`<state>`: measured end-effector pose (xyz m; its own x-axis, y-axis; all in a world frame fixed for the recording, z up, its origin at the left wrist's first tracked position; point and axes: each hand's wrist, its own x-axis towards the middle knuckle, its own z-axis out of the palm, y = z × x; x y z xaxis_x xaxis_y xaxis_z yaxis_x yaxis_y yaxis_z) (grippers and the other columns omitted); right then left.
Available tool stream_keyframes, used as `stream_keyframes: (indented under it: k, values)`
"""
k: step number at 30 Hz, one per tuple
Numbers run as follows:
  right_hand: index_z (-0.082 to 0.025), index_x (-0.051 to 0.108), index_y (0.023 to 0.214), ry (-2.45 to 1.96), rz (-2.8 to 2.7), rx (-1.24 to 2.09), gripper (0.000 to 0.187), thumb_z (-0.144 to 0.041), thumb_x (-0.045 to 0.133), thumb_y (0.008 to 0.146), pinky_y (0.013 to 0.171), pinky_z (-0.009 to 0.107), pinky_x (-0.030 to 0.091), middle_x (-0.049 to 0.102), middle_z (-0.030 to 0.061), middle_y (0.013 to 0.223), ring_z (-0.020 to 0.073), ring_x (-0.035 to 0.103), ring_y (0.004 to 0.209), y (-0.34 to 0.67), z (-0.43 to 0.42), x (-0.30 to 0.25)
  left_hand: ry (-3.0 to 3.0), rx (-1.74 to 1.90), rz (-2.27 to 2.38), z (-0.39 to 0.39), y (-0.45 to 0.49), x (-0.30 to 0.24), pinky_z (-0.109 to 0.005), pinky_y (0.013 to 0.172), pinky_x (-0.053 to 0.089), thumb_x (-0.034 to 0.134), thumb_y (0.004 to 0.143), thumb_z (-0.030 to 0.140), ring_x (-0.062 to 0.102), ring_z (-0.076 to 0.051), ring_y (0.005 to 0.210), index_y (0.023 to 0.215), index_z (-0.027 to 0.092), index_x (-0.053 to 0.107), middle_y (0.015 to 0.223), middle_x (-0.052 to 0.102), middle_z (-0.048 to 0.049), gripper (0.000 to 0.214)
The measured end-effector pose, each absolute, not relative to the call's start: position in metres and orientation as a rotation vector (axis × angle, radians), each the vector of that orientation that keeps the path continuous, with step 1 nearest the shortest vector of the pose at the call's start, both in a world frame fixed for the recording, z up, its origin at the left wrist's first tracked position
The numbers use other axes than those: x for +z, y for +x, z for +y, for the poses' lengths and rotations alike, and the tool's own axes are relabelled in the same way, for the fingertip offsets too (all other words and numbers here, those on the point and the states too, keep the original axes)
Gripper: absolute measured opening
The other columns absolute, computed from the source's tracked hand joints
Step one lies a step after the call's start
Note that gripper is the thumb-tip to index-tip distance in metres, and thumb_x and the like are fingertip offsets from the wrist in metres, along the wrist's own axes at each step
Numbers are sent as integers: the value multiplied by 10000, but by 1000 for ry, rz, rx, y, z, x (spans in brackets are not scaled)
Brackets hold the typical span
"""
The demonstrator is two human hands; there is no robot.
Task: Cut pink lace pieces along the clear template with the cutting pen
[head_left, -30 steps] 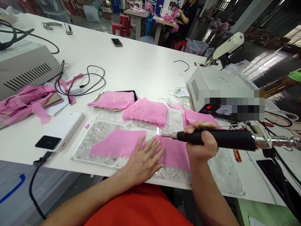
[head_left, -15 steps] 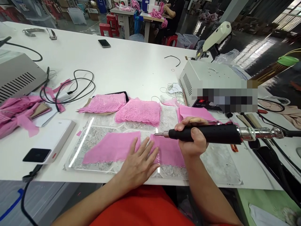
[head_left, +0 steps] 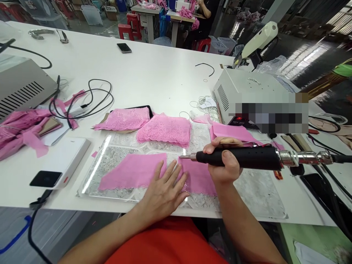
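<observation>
My right hand grips a thick black corded handpiece, held level with its narrow metal tip pointing left. That tip is at the upper left corner of the right-hand pink fabric piece; I cannot tell whether it touches. My left hand lies flat with fingers spread, across the gap between that piece and the left-hand pink fabric piece. Both pieces lie on a clear-topped board with a grey mottled pattern. Just behind them are two stacks of pink lace, one in the middle and one further left.
Grey vented boxes stand at right and left. A white power bank, looped black cables, a phone and heaped pink fabric lie on the white table. Beyond it sits a person at another table.
The whole view has shifted slightly to the right. My hands, the handpiece and the fabric pieces keep nearly the same positions relative to one another.
</observation>
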<state>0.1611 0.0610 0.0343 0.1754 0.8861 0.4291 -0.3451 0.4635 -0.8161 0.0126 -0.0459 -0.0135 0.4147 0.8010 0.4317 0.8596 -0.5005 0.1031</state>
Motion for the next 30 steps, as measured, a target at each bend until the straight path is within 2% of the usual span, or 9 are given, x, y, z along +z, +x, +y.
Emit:
stream_keyframes:
  k: [17, 24, 30]
  values:
    - [-216, 580, 812, -575, -1065, 985, 95, -240, 586, 720, 530, 297, 506, 609, -31, 749, 104, 580, 535, 159, 63, 37, -2530, -680, -1484, -47, 12, -11, -564, 1169, 192, 502, 961, 436, 463, -319, 1324, 1249, 158, 591, 1327, 594, -135, 410]
    - [-196, 594, 754, -561, -985, 1062, 132, -247, 551, 640, 443, 265, 474, 591, -28, 660, 95, 539, 459, 171, 57, 41, -2662, -785, -1205, -70, -2, -9, -493, 1181, 238, 505, 973, 320, 488, -272, 1312, 1206, 109, 604, 1248, 653, -113, 330]
    - [-201, 596, 768, -548, -1035, 1109, 134, -248, 553, 650, 439, 263, 476, 590, -24, 671, 95, 542, 460, 170, 51, 42, -2673, -781, -1196, -78, -6, -14, -471, 1182, 251, 516, 968, 329, 503, -270, 1299, 1194, 118, 618, 1255, 652, -103, 326]
